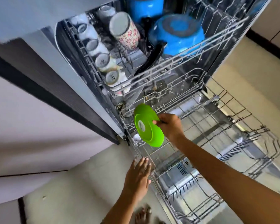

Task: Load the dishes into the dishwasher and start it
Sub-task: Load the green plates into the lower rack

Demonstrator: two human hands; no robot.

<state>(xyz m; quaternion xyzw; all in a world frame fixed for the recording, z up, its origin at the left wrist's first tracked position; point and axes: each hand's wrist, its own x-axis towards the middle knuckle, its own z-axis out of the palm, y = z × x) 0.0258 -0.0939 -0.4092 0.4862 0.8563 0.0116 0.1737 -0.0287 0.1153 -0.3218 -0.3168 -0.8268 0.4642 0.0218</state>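
Right now the right hand [170, 126] is gripping a green plate [148, 125] by its rim, thumb curled over the underside and the other fingers hidden behind it, and is holding the plate on edge over the back left corner of the lower rack [208, 143]. The plate's underside is facing the camera, and its lower edge is sitting down among the rack's wires near the left wall; whether it is resting in a slot cannot be told. The left hand [138, 177] is hovering with fingers straight and together, holding nothing, its fingertips [145, 160] reaching just beside the left front rim of the lower rack. The lower rack is standing pulled out over the open door of the dishwasher [90, 88], its wire tines showing bare across the middle and right side. Above it the upper rack [192, 54] is carrying a row of upturned mugs [102, 60] along its left edge, a floral tumbler [124, 29] lying tilted near the middle, and two blue pots [178, 34] upside down toward the back and right, a black handle [150, 60] of one slanting down toward the front edge. Bare toes [142, 215] are showing on the pale floor [71, 191] by the bottom edge.
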